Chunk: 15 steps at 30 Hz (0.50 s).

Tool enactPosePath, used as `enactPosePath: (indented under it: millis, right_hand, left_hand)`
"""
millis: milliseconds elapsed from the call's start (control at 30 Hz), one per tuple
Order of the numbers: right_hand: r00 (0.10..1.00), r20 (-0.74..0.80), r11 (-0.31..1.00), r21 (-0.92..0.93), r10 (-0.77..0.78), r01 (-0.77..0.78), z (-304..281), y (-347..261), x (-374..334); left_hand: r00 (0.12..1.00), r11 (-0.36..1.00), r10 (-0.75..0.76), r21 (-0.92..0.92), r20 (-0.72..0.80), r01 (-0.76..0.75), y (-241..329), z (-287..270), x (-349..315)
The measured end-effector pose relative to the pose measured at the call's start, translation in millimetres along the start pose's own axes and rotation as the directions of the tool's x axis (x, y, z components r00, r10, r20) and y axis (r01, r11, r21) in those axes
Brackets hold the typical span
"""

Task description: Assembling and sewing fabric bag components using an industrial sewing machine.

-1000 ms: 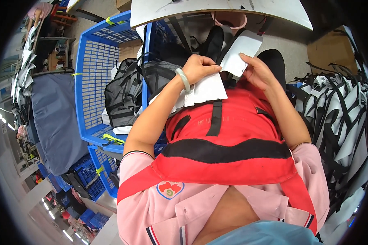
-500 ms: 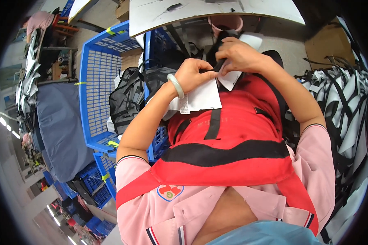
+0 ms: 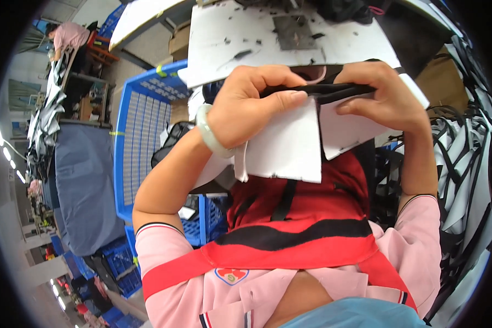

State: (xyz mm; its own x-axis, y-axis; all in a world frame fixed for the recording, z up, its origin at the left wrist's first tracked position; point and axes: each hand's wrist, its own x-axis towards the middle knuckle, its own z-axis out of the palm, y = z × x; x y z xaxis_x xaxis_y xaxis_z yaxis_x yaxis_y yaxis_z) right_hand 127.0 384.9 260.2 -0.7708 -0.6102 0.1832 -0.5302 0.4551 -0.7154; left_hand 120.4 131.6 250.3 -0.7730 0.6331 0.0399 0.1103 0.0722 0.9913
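Left hand (image 3: 245, 106) clamped on black strip (image 3: 333, 94) | right hand (image 3: 393, 98) clamped on it too | I see its long axis crosswise between them, neither nearer | held near bench (image 3: 216, 63) edge

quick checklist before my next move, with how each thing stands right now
1. Left hand gripping the black material: ok
2. Right hand gripping it too: ok, at the other end
3. Lower edges of left white panel and right white panel uncovered: ok
4. White table free of scraps: not ok, dark scraps lie there
5. Black material's far side: cannot tell, hidden
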Motion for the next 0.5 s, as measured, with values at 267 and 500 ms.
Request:
enactPosePath:
  millis: [267,500]
  right_hand:
    - [0.979,-0.111,0.985,0.051,0.170,-0.165,-38.7,45.3,20.1]
    - [0.953,-0.053,0.955,0.020,0.298,-0.297,-37.7,88.4,43.0]
  left_hand:
    - [0.986,0.962,0.156,0.236,-0.065,-0.136,-12.9,-23.6,92.2]
    - [0.987,0.946,0.088,0.321,-0.131,-0.042,-47.7,-41.3,127.6]
